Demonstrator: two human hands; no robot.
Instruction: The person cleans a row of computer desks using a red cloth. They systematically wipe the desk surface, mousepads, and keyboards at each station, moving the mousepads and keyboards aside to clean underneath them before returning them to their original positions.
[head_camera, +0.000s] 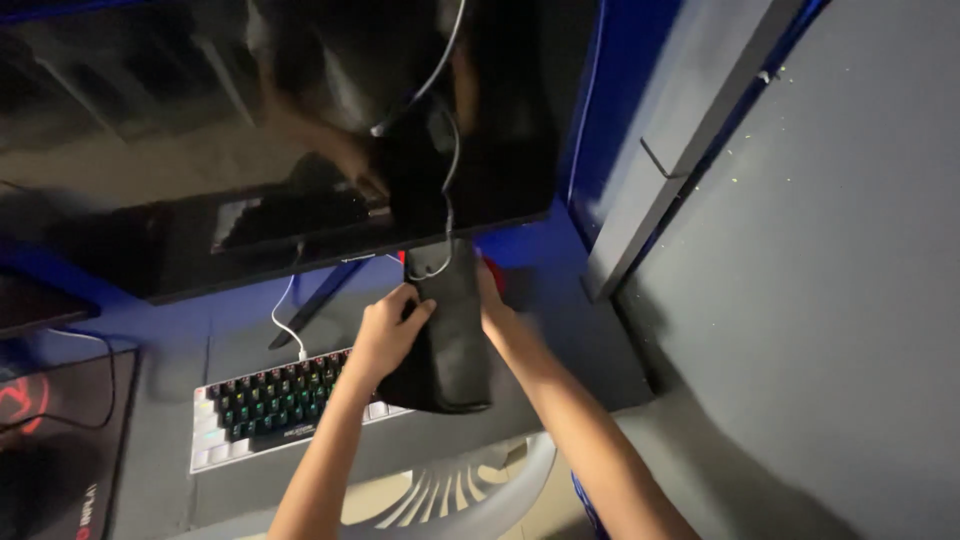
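hands grip a black pouch (447, 335) above the keyboard (275, 405): left hand (385, 335) wraps its side; right hand (492, 300) clasps behind; the cable (445, 180) could snag, yanking the monitor (280, 130).

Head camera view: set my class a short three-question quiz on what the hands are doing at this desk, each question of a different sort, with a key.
1. True or false: both hands grip the black pouch.
2. What lies under the left hand? A) backlit keyboard B) laptop C) notebook
3. Fill in: a thin ____ runs from the pouch up past the dark monitor.

Key:
1. True; the right hand holds its far side.
2. A.
3. Cable.
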